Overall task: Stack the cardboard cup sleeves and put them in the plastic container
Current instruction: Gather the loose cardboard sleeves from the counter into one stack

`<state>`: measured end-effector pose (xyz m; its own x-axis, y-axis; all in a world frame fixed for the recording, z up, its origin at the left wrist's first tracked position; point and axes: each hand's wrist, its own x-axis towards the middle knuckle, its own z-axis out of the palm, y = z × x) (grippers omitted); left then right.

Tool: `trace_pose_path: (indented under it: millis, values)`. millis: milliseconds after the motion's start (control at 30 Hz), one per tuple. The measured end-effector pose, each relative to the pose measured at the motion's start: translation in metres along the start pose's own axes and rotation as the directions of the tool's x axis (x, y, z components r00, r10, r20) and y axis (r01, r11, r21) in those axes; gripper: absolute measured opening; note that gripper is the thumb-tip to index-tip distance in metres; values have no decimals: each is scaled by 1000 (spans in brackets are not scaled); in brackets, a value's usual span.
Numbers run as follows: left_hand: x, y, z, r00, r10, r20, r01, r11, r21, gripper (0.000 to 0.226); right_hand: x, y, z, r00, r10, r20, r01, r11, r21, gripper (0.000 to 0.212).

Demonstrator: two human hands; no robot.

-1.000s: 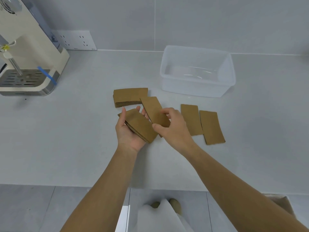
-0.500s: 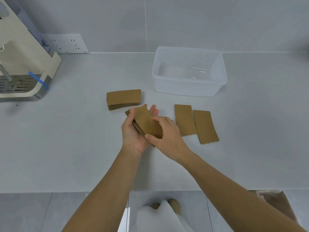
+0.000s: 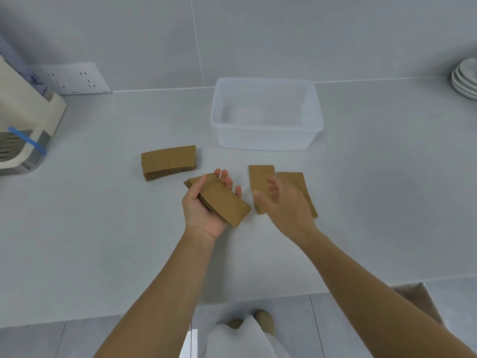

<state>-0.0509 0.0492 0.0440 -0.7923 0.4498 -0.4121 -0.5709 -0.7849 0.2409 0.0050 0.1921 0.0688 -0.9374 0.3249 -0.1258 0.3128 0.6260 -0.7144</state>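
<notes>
Right hand (image 3: 285, 202) now off sleeve stack (image 3: 222, 202)

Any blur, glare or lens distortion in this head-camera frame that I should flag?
Head view: the right hand is motion-blurred, its fingers smeared over the loose sleeves; the left hand and its held stack are sharp. Wide-angle bending curves the counter edge. Lighting is soft and even, shadows faint; mild sheen inside the plastic container, no harsh glare.
</notes>
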Motion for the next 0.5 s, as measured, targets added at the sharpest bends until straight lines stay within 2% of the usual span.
trace_pose_path:
  millis: [100, 200, 333, 500]
  values:
    - [3, -4, 0, 1000, -12, -5, 12, 1000, -1, 43, 4, 18, -10, 993, 33, -113, -52, 984, -170, 54]
    - [6, -9, 1, 1000, -24, -15, 24, 1000, -1, 45, 5, 34, -13, 987, 74, -141, -114, 944, -308, 68]
    - [9, -15, 3, 999, -29, -17, 29, 1000, -9, 45, 1, 49, -8, 984, 133, -119, -167, 917, -361, 91]
    - [13, -20, 8, 999, -52, 12, 52, 999, -4, 49, -8, 61, -4, 983, 160, -91, -183, 904, -387, 90]
